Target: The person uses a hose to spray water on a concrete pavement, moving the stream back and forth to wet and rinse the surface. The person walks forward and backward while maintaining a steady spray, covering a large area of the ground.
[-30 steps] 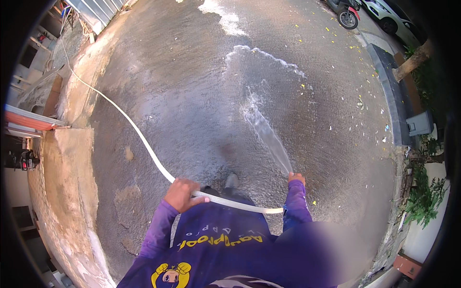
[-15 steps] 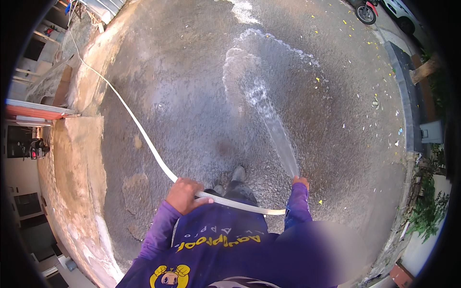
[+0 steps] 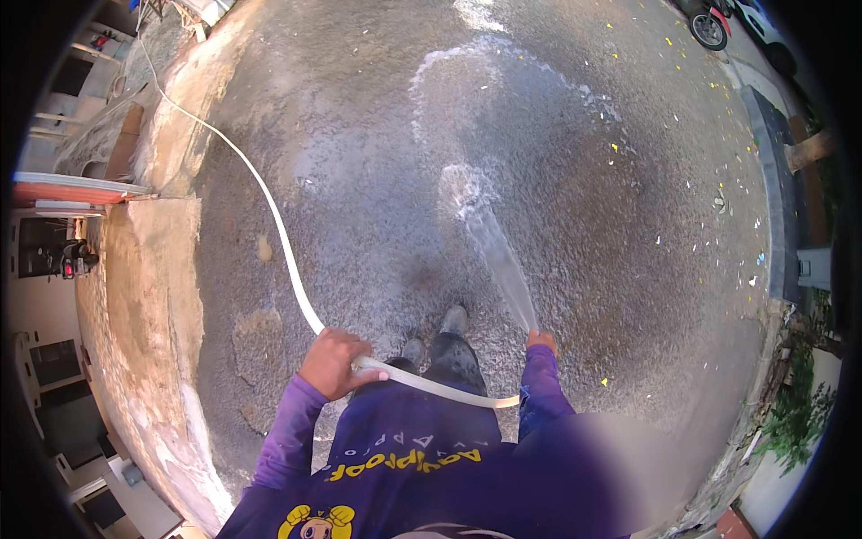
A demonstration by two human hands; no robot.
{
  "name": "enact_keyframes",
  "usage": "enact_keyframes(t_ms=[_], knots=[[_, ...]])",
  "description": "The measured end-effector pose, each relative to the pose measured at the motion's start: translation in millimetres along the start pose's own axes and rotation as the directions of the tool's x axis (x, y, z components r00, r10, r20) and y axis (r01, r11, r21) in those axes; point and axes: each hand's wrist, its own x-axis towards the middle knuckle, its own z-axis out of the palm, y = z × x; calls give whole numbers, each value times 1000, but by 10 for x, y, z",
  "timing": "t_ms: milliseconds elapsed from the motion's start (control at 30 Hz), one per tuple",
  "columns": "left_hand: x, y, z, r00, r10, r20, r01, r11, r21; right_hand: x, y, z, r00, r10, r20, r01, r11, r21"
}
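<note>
Fingers of the left hand (image 3: 336, 363) wrap a long white flexible hose (image 3: 440, 388) above rough grey pavement (image 3: 359, 225); those of the right hand (image 3: 542, 340) clasp its spouting end. The pavement's middle is already soaked; small yellow flecks (image 3: 614, 146) remain toward its right.

1 hose (image 3: 294, 269), 2 bare-hand grips (image 3: 335, 364), 1 water jet (image 3: 505, 268), 2 shoes (image 3: 454, 320), 2 motorbikes (image 3: 709, 32), 1 car (image 3: 763, 24)

A head-worn fisheye camera looks down from close above the purple shirt (image 3: 422, 503), across the pavement (image 3: 359, 225) ahead.
</note>
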Motion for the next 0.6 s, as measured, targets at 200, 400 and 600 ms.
enact_keyframes(t_ms=[200,400,600], knots=[[31,-143,-41,999,-22,-39,22,1000,-13,144,-287,-25,989,-54,-139,67,994,90],[-44,-252,-87,996,-61,-60,60,998,-25,103,-607,-279,979,-106,-175,128,985,118],[-127,-411,15,993,-62,-99,58,997,-48,100,-734,-405,967,-117,-226,148,981,124]])
